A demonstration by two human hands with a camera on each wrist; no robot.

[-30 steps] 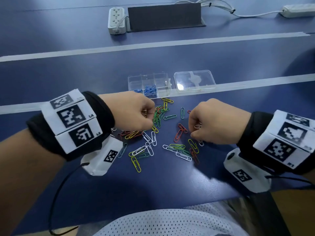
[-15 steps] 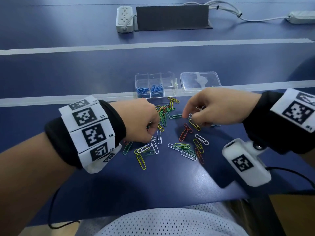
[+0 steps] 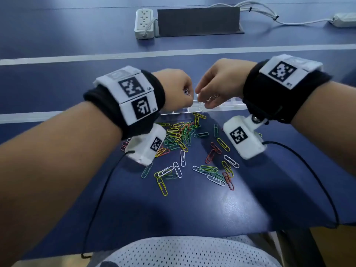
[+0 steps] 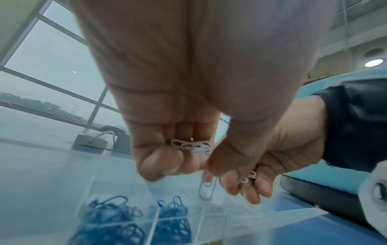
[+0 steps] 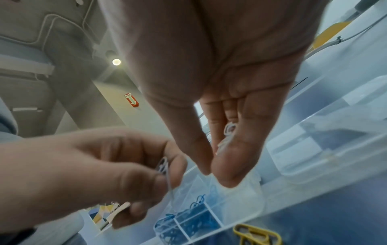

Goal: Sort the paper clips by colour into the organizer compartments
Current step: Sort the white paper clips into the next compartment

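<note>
Thin white paper clips [image 4: 191, 146] sit bunched in the curled fingers of the left hand [image 3: 176, 89], one dangling over the clear organizer [image 5: 209, 213] beside its blue-filled cells. The right hand [image 3: 217, 86] pinches more white clips. A second ago both hands were down at the loose pile [image 3: 185, 143]; now they're raised over the organizer.

From head height we look forward and down over both forearms onto the table [image 3: 134, 209]. Our wrist cameras sit close under each palm — both share the clear organizer [image 4: 125, 220] and the opposite hand.
</note>
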